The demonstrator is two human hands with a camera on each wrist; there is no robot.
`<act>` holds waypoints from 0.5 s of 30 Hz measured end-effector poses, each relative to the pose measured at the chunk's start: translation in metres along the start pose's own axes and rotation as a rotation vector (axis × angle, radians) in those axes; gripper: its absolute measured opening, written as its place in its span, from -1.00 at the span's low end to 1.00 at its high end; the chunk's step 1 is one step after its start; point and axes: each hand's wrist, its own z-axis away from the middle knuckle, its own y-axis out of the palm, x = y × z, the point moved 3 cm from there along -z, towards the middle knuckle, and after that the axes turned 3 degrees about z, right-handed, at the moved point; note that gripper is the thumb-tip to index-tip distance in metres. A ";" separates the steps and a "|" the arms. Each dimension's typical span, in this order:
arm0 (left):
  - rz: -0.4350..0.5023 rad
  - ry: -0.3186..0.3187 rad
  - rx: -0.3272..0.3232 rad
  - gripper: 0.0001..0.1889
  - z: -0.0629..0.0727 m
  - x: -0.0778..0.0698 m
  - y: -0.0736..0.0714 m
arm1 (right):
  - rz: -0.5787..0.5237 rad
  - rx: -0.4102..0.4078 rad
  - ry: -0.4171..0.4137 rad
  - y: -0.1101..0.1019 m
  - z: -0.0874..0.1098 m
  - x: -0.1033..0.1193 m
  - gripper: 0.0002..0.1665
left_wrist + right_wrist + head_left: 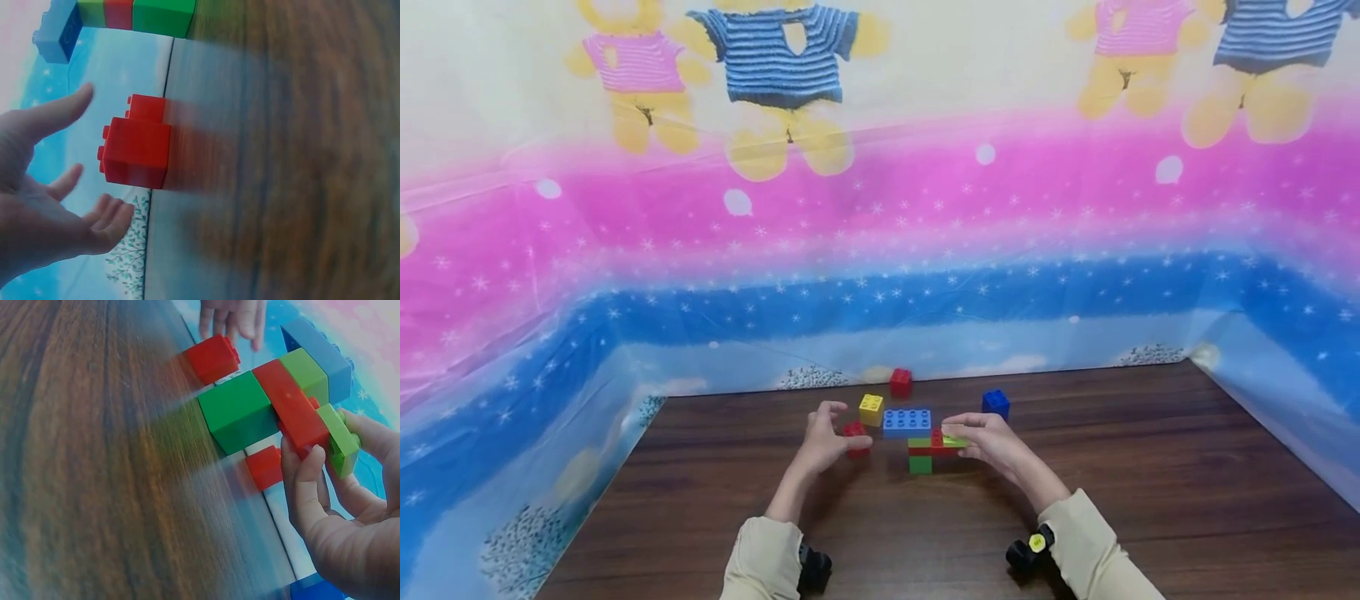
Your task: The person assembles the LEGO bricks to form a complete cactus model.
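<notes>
My left hand (822,443) is spread beside a red brick (137,153), thumb and fingers apart around it; the left wrist view shows a gap between them. At the table's middle stands a stack: a green brick (237,412) at the bottom, a long red brick (290,403) across it, a lime brick (305,376) above, and a light blue brick (907,423) on top. My right hand (994,447) pinches another lime brick (339,442) at the red brick's overhanging end, with fingertips under that end. That lime brick looks slightly tilted; whether it is seated cannot be seen.
Behind the stack are a yellow brick (871,409) and another red brick (901,382). A dark blue brick (996,403) lies beyond my right hand. The brown wooden table (700,500) ends at a printed cloth backdrop (880,317).
</notes>
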 end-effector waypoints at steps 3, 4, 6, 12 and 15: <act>-0.008 -0.037 0.056 -0.24 0.000 0.003 0.001 | 0.000 0.000 -0.003 0.001 0.000 0.000 -0.41; -0.001 -0.047 0.070 -0.22 -0.001 0.004 0.002 | 0.002 0.000 -0.005 0.000 -0.001 0.000 -0.41; 0.002 -0.070 0.089 -0.21 -0.002 0.006 0.004 | 0.006 0.003 -0.008 0.000 -0.001 0.000 -0.40; -0.001 -0.123 0.087 -0.26 -0.005 0.012 0.008 | 0.001 0.011 -0.011 -0.001 -0.002 -0.001 -0.36; -0.004 -0.130 0.072 -0.33 -0.006 0.014 0.008 | 0.002 0.006 -0.001 -0.001 -0.001 -0.002 -0.35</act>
